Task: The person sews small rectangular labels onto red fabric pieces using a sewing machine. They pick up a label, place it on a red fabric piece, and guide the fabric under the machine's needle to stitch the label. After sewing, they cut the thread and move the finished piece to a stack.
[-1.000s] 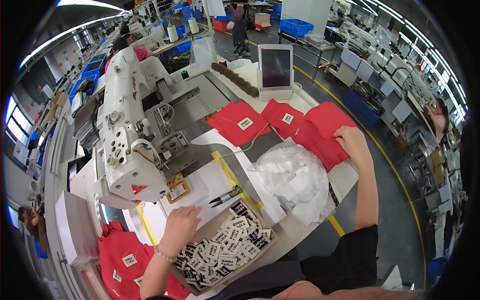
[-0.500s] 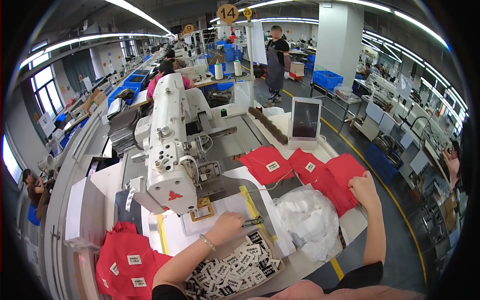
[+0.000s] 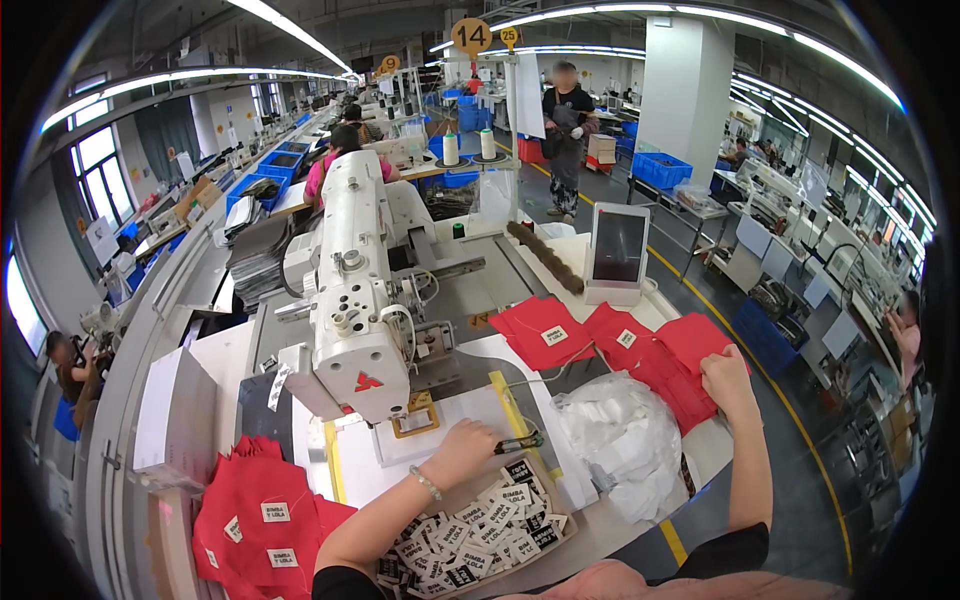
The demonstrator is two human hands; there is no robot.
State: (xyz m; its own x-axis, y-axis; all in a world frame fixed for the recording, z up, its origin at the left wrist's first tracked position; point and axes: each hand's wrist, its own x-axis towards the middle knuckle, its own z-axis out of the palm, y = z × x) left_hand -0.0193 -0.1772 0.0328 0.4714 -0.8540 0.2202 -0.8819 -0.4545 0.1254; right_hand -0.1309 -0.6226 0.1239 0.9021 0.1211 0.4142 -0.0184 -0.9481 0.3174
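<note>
My left hand is closed around what looks like a pair of dark thread snips, which stick out to its right. It hovers between the sewing machine's white work plate and a shallow box of black and white fabric labels. Over at the right, my right hand has its fingers curled on the edge of a red fabric piece on a stack. Other red pieces with a sewn-looking white label lie left of that stack.
The white sewing machine head stands left of centre. A clear bag of white material sits between my arms. More labelled red pieces lie at lower left. A screen stands behind. A person is in the aisle.
The view has shifted slightly, so the bench sits a little further right. My hands keep nearly the same places. The person in the aisle has turned and brought their hands forward.
</note>
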